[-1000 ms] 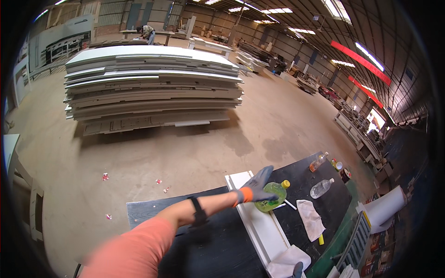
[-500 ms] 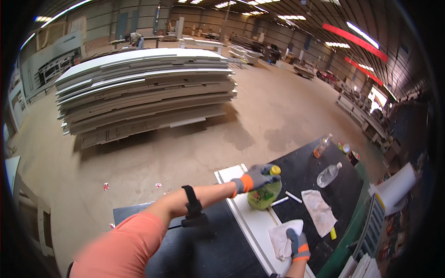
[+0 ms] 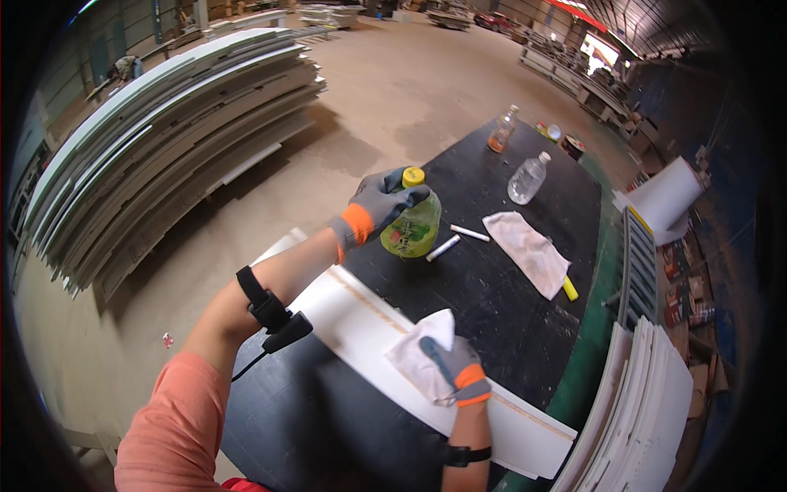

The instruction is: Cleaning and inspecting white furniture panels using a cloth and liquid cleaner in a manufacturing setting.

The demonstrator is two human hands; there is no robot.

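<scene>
My left hand (image 3: 379, 202), in a grey glove with an orange cuff, grips a round green bottle (image 3: 412, 226) with a yellow cap standing on the black table (image 3: 508, 287). My right hand (image 3: 453, 365), gloved the same way, presses a white cloth (image 3: 418, 357) onto a long white panel (image 3: 361, 316) that lies across the table in front of me. A black band sits on each forearm.
On the table lie a white marker (image 3: 443, 247), a second white stick (image 3: 470, 234), a spread white rag (image 3: 527, 250), a yellow marker (image 3: 570, 288), a clear bottle (image 3: 527, 177) and an amber bottle (image 3: 502, 129). A tall stack of grey boards (image 3: 156, 139) stands left. White sheets (image 3: 648, 410) lean at right.
The view has tilted down and closer to the table. My left hand stays on the green bottle; my right hand has come in and settled with the cloth on the white panel.
</scene>
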